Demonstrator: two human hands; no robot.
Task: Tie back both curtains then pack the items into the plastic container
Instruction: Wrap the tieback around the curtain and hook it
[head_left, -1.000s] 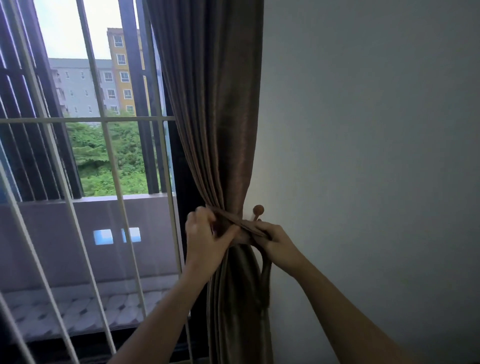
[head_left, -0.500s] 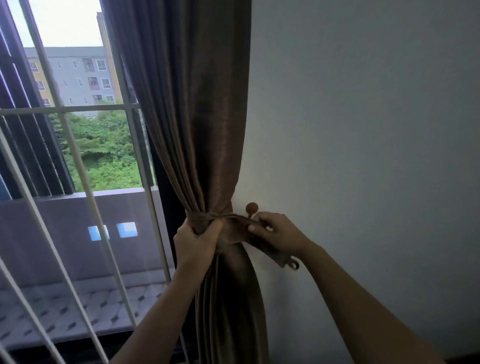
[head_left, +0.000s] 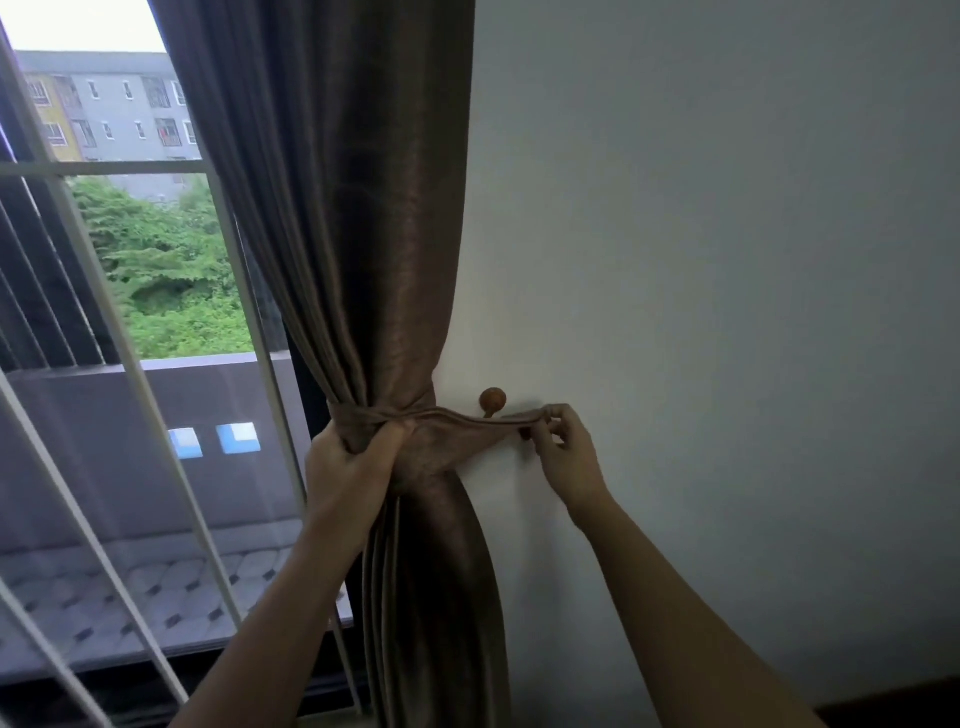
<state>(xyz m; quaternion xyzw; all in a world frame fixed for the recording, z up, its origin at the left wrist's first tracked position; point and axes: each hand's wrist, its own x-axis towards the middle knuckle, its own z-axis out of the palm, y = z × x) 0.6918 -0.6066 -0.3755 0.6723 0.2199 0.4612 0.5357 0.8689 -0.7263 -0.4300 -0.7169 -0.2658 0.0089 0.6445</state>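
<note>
A brown curtain (head_left: 363, 234) hangs beside the window, gathered at its waist by a matching fabric tieback (head_left: 467, 423). My left hand (head_left: 348, 470) grips the bunched curtain and the tieback at the gather. My right hand (head_left: 563, 454) pinches the tieback's free end, stretched out to the right just under a round wooden wall hook (head_left: 492, 400). The tieback's end loop is hidden by my fingers. No plastic container is in view.
A plain white wall (head_left: 727, 260) fills the right side. White window bars (head_left: 234, 291) run to the left of the curtain, with a balcony, trees and buildings beyond. A dark edge (head_left: 904, 704) shows at the bottom right corner.
My right hand has pulled the tieback's end out to the right, past the wooden hook. My left hand has stayed clamped on the gathered curtain. The view has shifted right.
</note>
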